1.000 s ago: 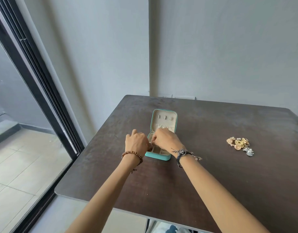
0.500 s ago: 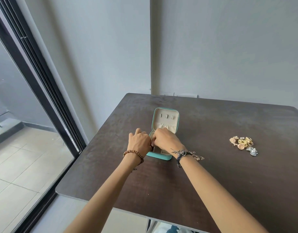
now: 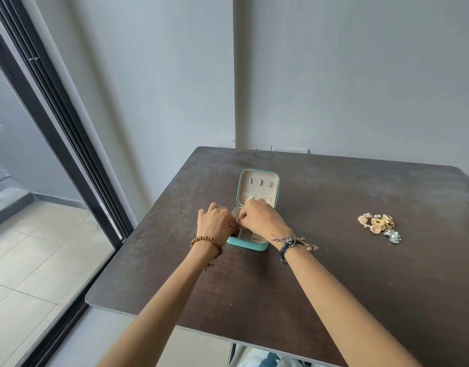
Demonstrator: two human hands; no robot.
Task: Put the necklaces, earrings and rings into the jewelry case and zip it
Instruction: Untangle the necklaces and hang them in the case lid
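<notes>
While both hands, the left hand (image 3: 218, 225) and the right hand (image 3: 262, 222), sit curled together over the tray of the open jewelry case (image 3: 257, 192) near the bench's (image 3: 334, 274) left edge, what their pinched fingers hold cannot be told. Loose jewelry (image 3: 378, 225) lies heaped well apart toward the right edge. It is off to the right of both hands, so the right hand is the nearer for the next reach.

Looks like home, maybe flat. Dark wood table (image 3: 334, 260) by plain grey wall (image 3: 347, 75). Big sliding glass door (image 3: 29, 154) at 9 o'clock, tiled balcony floor (image 3: 29, 260) outside.
</notes>
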